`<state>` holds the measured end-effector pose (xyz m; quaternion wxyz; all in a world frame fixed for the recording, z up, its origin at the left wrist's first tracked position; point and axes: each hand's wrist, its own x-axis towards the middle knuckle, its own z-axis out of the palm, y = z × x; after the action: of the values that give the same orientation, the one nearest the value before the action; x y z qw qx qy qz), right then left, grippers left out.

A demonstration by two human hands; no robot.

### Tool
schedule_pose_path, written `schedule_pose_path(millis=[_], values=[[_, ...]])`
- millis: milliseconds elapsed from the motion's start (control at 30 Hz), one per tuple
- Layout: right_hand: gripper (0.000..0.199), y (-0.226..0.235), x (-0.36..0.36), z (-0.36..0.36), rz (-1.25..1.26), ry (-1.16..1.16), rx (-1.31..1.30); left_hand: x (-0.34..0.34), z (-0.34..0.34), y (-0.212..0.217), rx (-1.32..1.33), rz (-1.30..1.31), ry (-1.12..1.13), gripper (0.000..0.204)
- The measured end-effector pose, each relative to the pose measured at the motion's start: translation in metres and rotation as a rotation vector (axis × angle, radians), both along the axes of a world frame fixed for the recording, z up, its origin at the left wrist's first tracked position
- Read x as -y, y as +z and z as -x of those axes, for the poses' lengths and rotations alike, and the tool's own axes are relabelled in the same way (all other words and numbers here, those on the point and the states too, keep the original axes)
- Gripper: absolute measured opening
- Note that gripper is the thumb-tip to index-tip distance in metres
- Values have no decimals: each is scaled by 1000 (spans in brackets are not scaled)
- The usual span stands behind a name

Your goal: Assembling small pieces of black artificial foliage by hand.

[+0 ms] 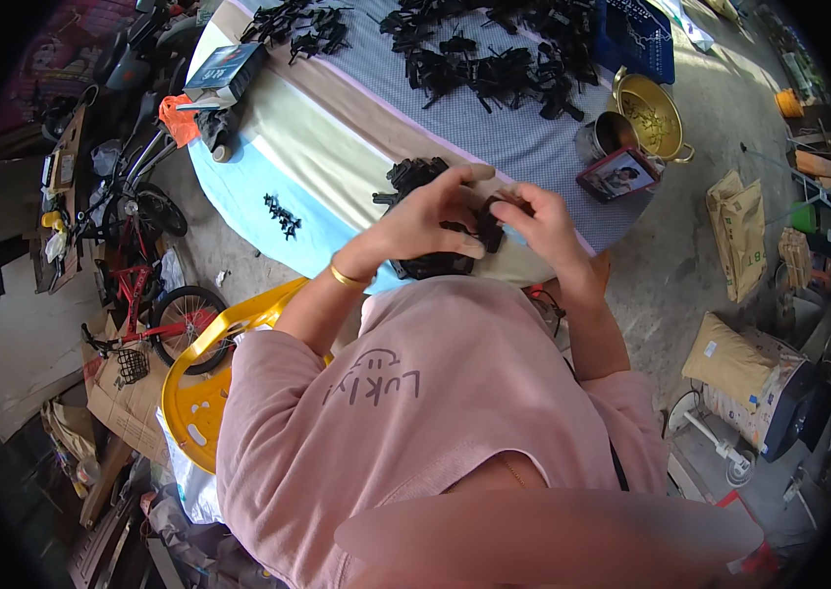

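Packages first: a flat dark box (227, 71) with a pale side lies at the near-left edge of the round table (337, 137), by a scrap of orange wrapper (177, 118). Right of the table, tan paper sacks (741, 236) lean upright on the floor, and another tan sack (729, 361) lies lower right beside a dark machine. A phone in a red case (618, 175) rests at the table's right edge, near a brass bowl (653, 116) and a blue crate (636, 37).

Now the hands. The left hand (430, 218) and right hand (541, 224) meet over the table's near edge, both pinched closed on a small black plastic part (490, 222). Its long axis can't be made out; fingers cover most of it. A pile of black parts (432, 263) sits just beneath the hands.
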<state>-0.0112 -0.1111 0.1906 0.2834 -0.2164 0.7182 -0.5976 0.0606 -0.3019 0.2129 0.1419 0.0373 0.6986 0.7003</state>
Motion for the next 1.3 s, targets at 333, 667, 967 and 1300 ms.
schedule_pose_path(millis=[333, 667, 967, 1300], values=[[14, 14, 4, -2, 216, 39, -115, 0, -2, -16, 336, -794, -32, 31], [13, 20, 11, -15, 79, -83, -103, 3, -5, -26, 262, -680, 82, 15], [14, 29, 14, -23, 6, -39, -251, 4, -3, -16, 240, -460, 211, 17], [12, 25, 20, -27, -26, -63, -331, -8, -10, -13, -29, -170, 331, 24]])
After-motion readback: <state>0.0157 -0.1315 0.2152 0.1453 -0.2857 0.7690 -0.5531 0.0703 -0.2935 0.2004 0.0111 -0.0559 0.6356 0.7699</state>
